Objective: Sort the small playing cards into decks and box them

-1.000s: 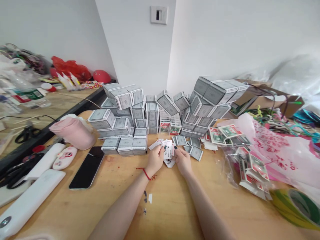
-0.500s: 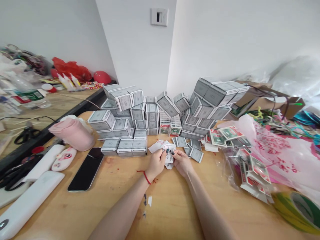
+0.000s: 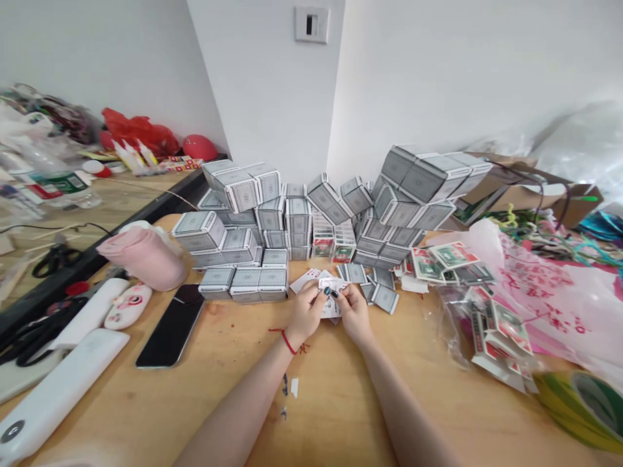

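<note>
A white playing card point(image 3: 329, 307) is held face up between my two hands at the middle of the table. My left hand point(image 3: 306, 310) pinches its left side, thumb on top. On the right side, my right hand point(image 3: 354, 312) grips it the same way, and the thumbs nearly meet. Other cards point(image 3: 302, 281) lie face up just behind the hands. To the right rest several small folded card pieces point(image 3: 384, 298) with grey patterned backs. Boxy blocks folded from cards point(image 3: 259, 283) are stacked in a wide structure beyond.
A black phone point(image 3: 170, 327), a white flat iron-like device point(image 3: 68, 392) and a pink rolled cloth point(image 3: 143, 256) lie left. On the right are opened card boxes point(image 3: 501, 337), a pink plastic bag point(image 3: 540, 292) and a yellow-green tape roll point(image 3: 581, 405).
My right hand has closed in toward the left, and both thumbs now press near each other on the card. The view has shifted slightly.
</note>
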Action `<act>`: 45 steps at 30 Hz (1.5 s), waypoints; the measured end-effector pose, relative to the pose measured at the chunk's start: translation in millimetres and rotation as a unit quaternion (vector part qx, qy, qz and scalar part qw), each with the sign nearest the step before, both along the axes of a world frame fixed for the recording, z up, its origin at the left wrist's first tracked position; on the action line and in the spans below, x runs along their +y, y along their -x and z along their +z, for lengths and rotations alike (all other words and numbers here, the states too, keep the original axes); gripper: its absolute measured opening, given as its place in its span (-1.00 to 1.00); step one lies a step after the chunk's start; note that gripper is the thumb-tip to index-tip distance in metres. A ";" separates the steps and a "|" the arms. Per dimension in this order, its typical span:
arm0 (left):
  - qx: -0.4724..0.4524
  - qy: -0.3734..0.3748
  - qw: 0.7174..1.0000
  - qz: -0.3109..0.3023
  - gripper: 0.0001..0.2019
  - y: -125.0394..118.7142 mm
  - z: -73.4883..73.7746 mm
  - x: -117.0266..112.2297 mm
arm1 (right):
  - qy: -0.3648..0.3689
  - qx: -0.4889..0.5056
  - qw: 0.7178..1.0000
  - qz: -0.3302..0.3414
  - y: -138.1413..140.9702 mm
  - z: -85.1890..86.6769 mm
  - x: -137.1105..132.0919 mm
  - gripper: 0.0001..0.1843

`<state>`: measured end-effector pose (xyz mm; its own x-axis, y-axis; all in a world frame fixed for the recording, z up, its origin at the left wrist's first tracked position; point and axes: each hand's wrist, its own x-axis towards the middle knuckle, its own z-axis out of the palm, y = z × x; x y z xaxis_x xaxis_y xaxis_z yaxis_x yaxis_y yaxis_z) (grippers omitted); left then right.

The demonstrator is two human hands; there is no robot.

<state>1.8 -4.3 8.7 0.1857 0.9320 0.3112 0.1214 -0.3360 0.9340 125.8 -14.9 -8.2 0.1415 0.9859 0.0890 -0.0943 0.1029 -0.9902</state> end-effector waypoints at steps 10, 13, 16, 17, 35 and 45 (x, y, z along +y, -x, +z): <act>-0.244 0.244 0.937 -0.053 -0.59 -8.6 0.8 4.8 | -0.046 -0.088 0.995 0.016 6.9 6.9 -5.0 -0.92; -0.265 0.264 0.927 -0.027 -0.67 -8.9 -0.5 5.8 | -0.053 -0.130 0.990 -0.013 7.8 5.0 -5.4 -0.94; -0.300 0.289 0.909 0.005 -0.69 -8.8 -0.9 5.3 | -0.068 -0.172 0.983 -0.018 9.3 5.3 -7.1 -0.83; -0.314 0.296 0.902 0.011 -0.69 -8.6 -1.0 5.0 | -0.071 -0.186 0.980 -0.011 9.9 6.0 -8.1 -0.82; -0.163 0.145 0.975 0.050 -0.78 -7.8 -10.2 3.7 | -0.006 0.036 0.998 -0.042 4.1 10.0 -3.4 -0.67; -0.104 0.080 0.990 0.042 -0.77 -7.4 -13.6 3.8 | 0.015 0.104 0.994 -0.003 2.8 10.6 -3.3 -0.77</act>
